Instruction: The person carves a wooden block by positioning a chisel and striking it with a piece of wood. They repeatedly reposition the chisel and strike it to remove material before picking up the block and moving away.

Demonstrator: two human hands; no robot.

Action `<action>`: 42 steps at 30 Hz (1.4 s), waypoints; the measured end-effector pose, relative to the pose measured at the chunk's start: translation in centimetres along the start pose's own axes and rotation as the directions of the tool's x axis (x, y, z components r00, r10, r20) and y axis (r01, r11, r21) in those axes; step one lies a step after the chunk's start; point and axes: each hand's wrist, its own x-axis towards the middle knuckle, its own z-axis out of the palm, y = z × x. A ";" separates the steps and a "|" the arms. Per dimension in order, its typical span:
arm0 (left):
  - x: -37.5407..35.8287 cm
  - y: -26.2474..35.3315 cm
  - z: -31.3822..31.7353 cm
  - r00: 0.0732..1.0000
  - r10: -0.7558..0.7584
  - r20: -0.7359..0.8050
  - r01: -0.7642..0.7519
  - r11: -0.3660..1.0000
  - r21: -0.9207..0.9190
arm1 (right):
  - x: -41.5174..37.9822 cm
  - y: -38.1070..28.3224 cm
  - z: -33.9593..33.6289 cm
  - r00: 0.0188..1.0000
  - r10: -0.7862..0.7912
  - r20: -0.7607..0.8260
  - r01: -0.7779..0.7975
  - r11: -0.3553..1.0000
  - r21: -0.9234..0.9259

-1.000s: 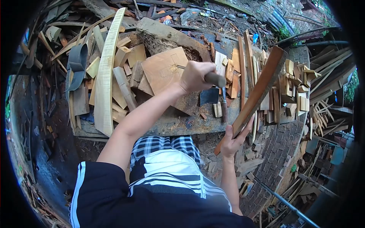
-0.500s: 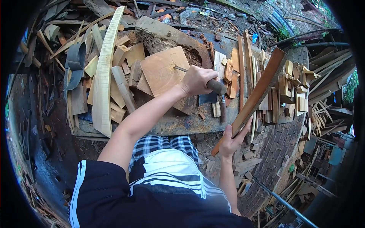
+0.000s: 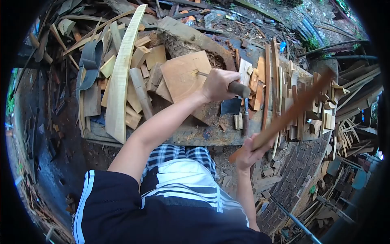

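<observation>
My left hand (image 3: 220,84) is closed round a chisel, its wooden handle (image 3: 239,89) showing past the fist. The thin metal shaft (image 3: 202,74) points left, its tip at a small chipped spot on a light wooden block (image 3: 183,77) with pencil lines. The block rests tilted on other wood. At the lower right, my right hand (image 3: 248,154) is wrapped round the lower part of a long reddish-brown wooden bar (image 3: 290,116). The bar slants up to the right, apart from the chisel, and its far end is blurred.
A long pale curved board (image 3: 124,77) and grey curved sheet (image 3: 91,61) lie left of the block. Right of it are a dark flat blade (image 3: 230,107), a narrow tool (image 3: 245,118) and long strips (image 3: 267,87). Small offcuts (image 3: 329,118) crowd the right side.
The bar in my right hand has swung away to the right and leans lower. My left hand keeps the chisel on the block. The whole scene has shifted slightly rightward in view.
</observation>
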 end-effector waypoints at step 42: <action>1.1 -4.8 -7.6 0.770 -0.370 -0.520 0.193 0.912 -0.362 | -0.5 -0.8 -0.7 0.975 0.160 0.151 -0.143 0.983 -0.116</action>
